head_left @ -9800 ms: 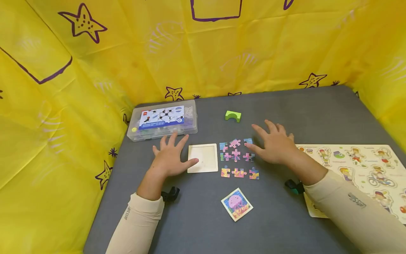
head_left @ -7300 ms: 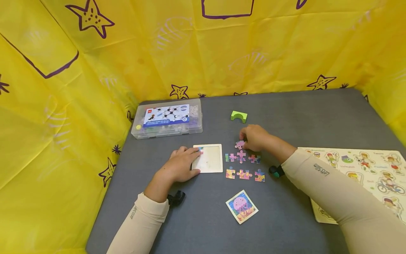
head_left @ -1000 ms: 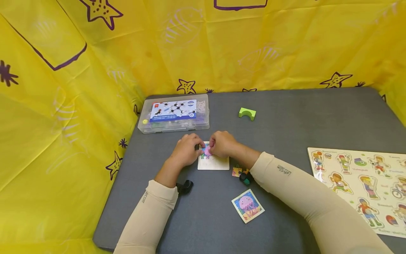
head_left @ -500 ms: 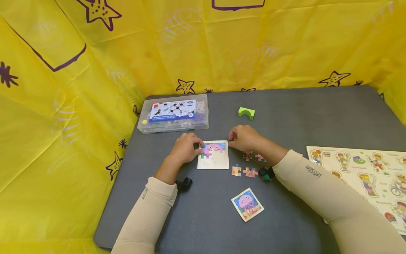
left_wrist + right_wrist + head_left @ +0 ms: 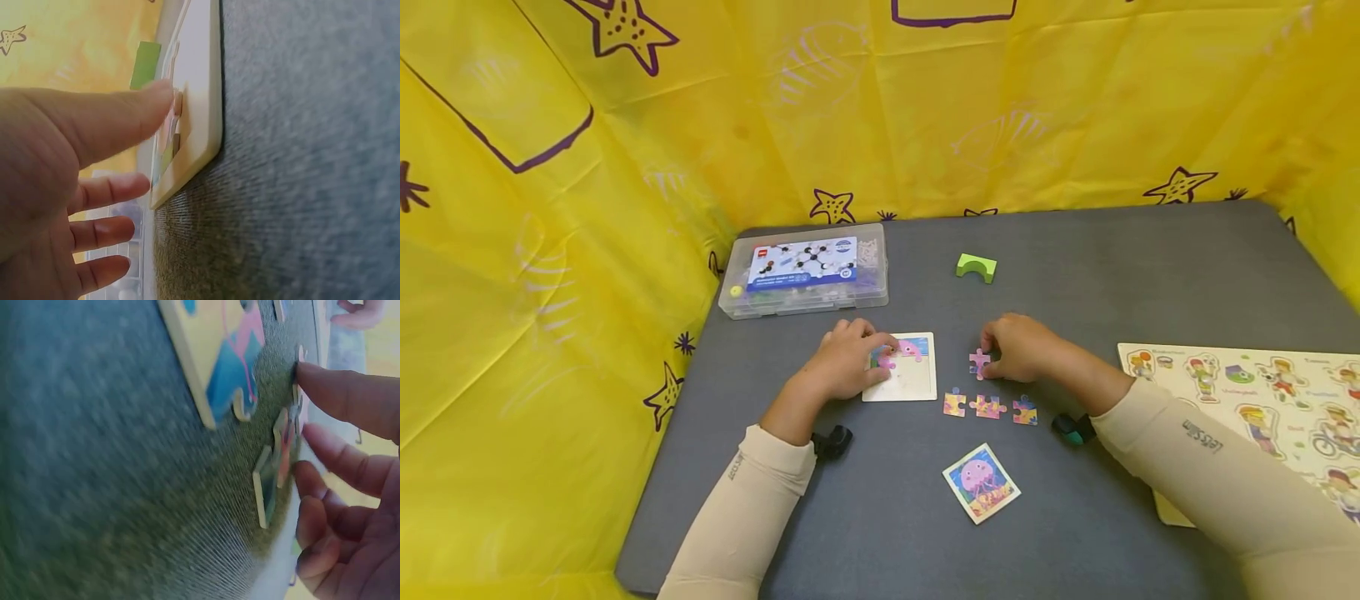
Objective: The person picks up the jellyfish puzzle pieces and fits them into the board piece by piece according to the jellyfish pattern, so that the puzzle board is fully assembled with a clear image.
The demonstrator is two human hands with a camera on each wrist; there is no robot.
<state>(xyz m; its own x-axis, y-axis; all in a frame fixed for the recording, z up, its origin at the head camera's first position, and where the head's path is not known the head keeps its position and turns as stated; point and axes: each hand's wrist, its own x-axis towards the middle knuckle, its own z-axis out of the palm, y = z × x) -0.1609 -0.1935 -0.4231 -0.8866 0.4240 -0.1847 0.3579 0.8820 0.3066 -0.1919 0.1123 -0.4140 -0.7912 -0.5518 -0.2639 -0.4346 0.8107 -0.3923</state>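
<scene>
Right hand pinches pink cross-shaped jigsaw piece between thumb and fingers, beyond three multicoloured jigsaw pieces on grey table. Left hand, fingers apart, over partly filled square pale-wood tray; contact hard to tell.

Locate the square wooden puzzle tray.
In the head view, the wooden puzzle tray lies below and slightly right of centre, partly covered by the left hand, with a row of three loose puzzle pieces to its lower right.

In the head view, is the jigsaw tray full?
No, bare wood shows in the jigsaw tray and three yellowish pieces lie on the table.
</scene>
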